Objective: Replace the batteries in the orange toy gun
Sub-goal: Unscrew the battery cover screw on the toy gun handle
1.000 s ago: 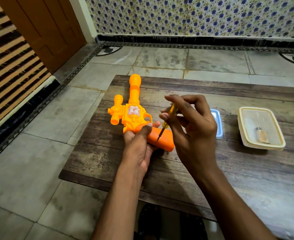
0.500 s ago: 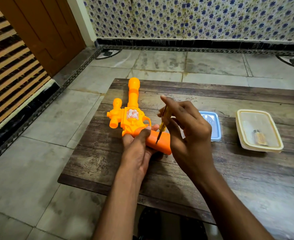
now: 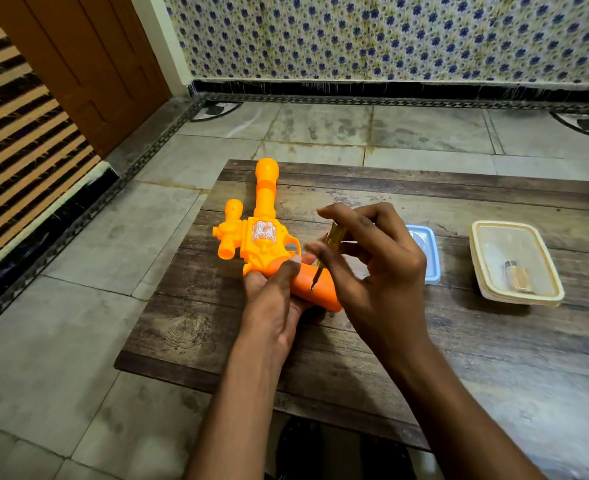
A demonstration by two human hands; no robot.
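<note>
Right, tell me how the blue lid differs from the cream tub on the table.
The flat blue plastic lid is shallow; the cream rectangular plastic tub is deeper and looks larger. The lid is partly hidden behind the right hand; the tub is in full view. The tub holds a small metallic item, too small to identify; nothing shows on the lid. Both are rounded rectangles on the wooden table.

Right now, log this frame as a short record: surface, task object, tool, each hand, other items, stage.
surface: wooden table
task object: orange toy gun lying flat, barrel pointing away from the person
tool: yellow-handled screwdriver, tip on the gun's grip
left hand: holds the grip from below, thumb on top
right hand: fingers pinch the screwdriver
other items: blue lid; cream container with a small item inside, unclear what
stage: battery cover still closed
</note>
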